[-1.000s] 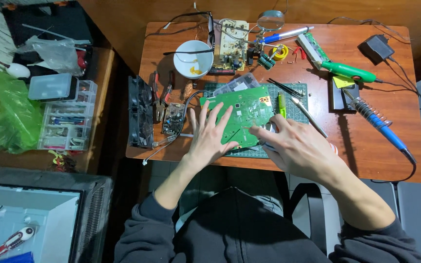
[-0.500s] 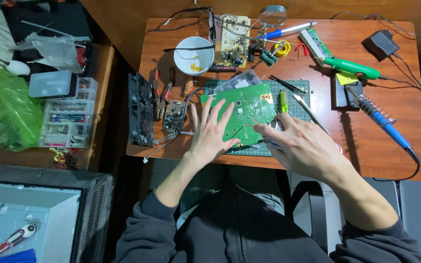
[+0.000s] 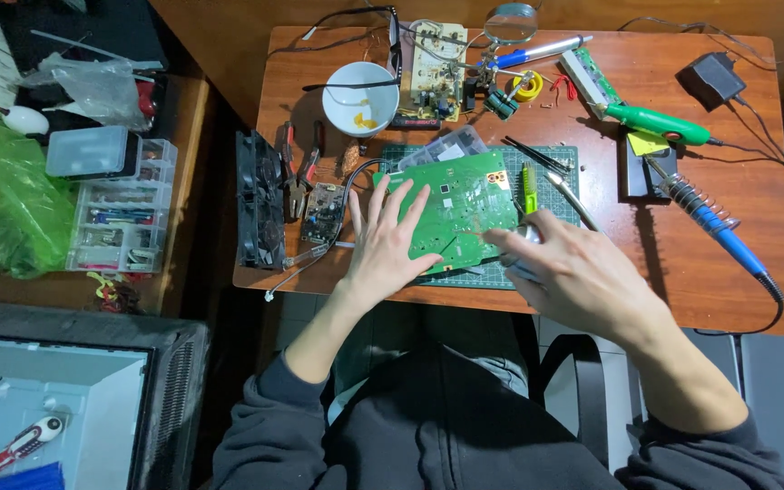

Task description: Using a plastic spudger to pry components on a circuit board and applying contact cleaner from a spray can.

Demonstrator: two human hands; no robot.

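white bowl, upper middle: yellow bit inside | clear parts box, left: small parts | green circuit board, centre on cutting mat, near desk's front edge | left hand flat, open on board | right hand holds a small grey thing, hard to tell

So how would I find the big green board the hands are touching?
Look at the wooden table, then the dark green cutting mat near its front edge. The green circuit board lies tilted on that mat, with the left hand flat on its corner. It is the largest, brightest green board; the others are smaller, brownish or beige.
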